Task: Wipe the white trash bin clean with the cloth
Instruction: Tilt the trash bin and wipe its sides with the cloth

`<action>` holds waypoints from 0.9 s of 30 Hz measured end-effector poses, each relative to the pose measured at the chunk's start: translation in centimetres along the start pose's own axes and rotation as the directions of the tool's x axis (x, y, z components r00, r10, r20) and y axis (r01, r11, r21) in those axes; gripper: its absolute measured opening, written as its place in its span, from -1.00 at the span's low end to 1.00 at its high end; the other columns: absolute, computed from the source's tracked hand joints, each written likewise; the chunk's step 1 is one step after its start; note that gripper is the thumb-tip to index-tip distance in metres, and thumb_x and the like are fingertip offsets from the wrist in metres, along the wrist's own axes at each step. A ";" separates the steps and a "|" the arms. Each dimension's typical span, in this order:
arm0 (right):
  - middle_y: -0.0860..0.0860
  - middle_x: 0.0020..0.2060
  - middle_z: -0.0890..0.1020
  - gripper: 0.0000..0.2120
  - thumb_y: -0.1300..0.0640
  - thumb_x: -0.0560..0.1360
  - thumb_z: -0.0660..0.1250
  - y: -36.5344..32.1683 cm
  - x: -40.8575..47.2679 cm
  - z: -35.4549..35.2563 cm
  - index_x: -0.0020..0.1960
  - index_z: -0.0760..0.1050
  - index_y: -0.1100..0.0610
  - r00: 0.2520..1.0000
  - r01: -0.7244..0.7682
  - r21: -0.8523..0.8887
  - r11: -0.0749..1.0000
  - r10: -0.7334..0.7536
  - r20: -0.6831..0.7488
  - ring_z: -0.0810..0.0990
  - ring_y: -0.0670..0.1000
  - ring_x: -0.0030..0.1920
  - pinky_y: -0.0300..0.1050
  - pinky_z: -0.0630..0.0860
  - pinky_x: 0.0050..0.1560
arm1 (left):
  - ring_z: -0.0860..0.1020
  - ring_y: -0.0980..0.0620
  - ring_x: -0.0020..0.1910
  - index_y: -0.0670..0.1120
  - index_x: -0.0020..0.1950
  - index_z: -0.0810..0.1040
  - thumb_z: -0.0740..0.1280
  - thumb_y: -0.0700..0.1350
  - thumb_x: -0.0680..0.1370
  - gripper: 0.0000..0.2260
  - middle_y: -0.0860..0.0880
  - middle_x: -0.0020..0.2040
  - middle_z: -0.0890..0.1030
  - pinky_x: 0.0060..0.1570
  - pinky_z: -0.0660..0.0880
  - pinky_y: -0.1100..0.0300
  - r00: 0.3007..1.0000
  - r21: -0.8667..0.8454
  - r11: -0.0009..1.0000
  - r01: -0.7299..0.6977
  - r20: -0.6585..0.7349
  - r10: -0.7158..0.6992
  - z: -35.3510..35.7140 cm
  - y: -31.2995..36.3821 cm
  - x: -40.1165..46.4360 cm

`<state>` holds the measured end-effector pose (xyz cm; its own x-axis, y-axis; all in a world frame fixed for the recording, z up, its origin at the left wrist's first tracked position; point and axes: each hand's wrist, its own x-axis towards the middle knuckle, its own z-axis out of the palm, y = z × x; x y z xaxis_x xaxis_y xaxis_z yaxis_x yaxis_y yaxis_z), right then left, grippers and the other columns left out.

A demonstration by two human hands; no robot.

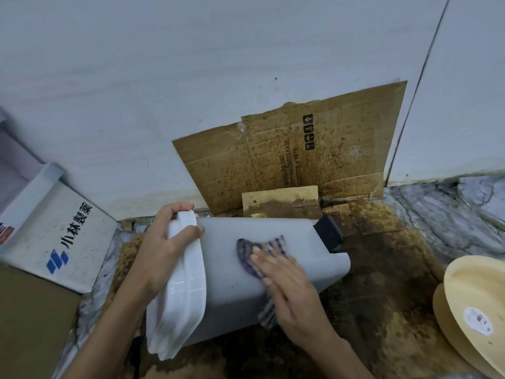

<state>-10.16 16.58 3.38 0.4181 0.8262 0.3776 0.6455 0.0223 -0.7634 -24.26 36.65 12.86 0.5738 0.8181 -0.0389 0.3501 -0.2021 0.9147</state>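
The white trash bin (297,236) lies on its side on stained cardboard, its lid end toward me and its black pedal (329,233) at the far right end. My left hand (161,250) grips the glossy white lid rim (185,291), thumb on the bin's side. My right hand (287,280) presses flat on a blue-and-white checked cloth (247,253) against the bin's upturned side. Part of the cloth sticks out beyond my fingertips and part hangs below my palm.
A stained cardboard sheet (300,154) leans on the white wall behind the bin, and more soiled cardboard (382,283) covers the floor. A white box with blue logo (54,236) stands at left. A cream round lid (475,305) sits at right.
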 end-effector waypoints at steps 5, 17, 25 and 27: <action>-0.10 0.47 0.42 -0.59 0.00 0.69 0.02 3.2 2.3 -1.7 0.50 0.35 -0.03 0.939 -0.328 -0.084 0.941 0.316 -0.136 0.30 -0.12 0.51 0.06 0.20 0.54 | 0.62 -0.12 -0.02 0.23 0.23 0.55 0.43 0.13 0.38 -0.59 0.08 0.10 0.59 -0.18 0.56 0.01 1.000 -0.012 1.000 -0.005 -0.015 0.005 0.4 0.4 -0.1; -0.23 0.57 0.18 -0.54 -0.07 0.71 -0.14 -6.8 1.3 4.4 0.60 0.06 -0.15 0.982 -0.080 -0.100 0.992 0.061 -0.180 0.10 -0.15 0.58 -0.12 -0.07 0.57 | 0.60 -0.14 0.13 0.18 0.12 0.60 0.44 0.11 0.32 -0.64 0.02 0.18 0.60 0.18 0.54 -0.31 0.999 -0.034 0.999 0.006 -0.043 -0.008 2.5 2.9 0.9; -0.10 0.57 0.20 -0.56 0.06 0.66 0.10 0.0 -4.7 5.0 0.53 0.25 -0.01 0.953 -0.065 -0.208 0.976 -0.001 -0.304 0.08 -0.05 0.60 0.01 0.25 0.46 | 0.59 -0.05 0.06 0.18 0.12 0.59 0.43 0.11 0.33 -0.64 0.06 0.14 0.60 -0.01 0.56 -0.07 0.998 -0.067 0.998 0.021 -0.050 -0.024 3.3 3.7 1.2; -0.29 0.59 0.00 -0.49 0.02 0.69 -0.02 0.3 -3.7 4.2 0.60 -0.03 -0.20 0.916 -0.256 -0.080 0.963 0.215 -0.338 -0.05 -0.11 0.61 -0.08 0.03 0.54 | 0.58 0.01 0.06 0.17 0.13 0.59 0.42 0.12 0.34 -0.64 0.11 0.13 0.59 -0.06 0.52 0.02 0.999 -0.040 0.999 -0.001 -0.047 -0.001 3.6 3.9 1.3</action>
<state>-14.14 15.92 -0.46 0.7382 0.5713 0.3589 0.5661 -0.2351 -0.7901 -19.49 35.02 14.92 0.5381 0.8426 -0.0207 0.3197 -0.1812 0.9300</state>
